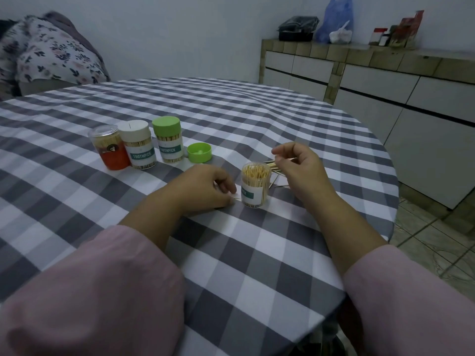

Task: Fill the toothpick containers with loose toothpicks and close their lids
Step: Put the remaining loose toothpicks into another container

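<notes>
Head view: three capped containers (136, 145) stand far left. Your right hand (299, 164) pinches loose toothpicks (273, 164) over the open container (255, 187); your left hand (208, 187), fingers curled, picks at strays. Green lid (199, 152) still off.

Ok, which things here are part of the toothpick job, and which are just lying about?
Job:
- open clear toothpick container
- loose green lid
- loose wooden toothpicks
- green-lidded container
- white-lidded container
- clear-lidded red container
- left hand and right hand, pinching toothpicks

Lying about:
- blue plastic bag
- black tray
- floral cloth
</notes>
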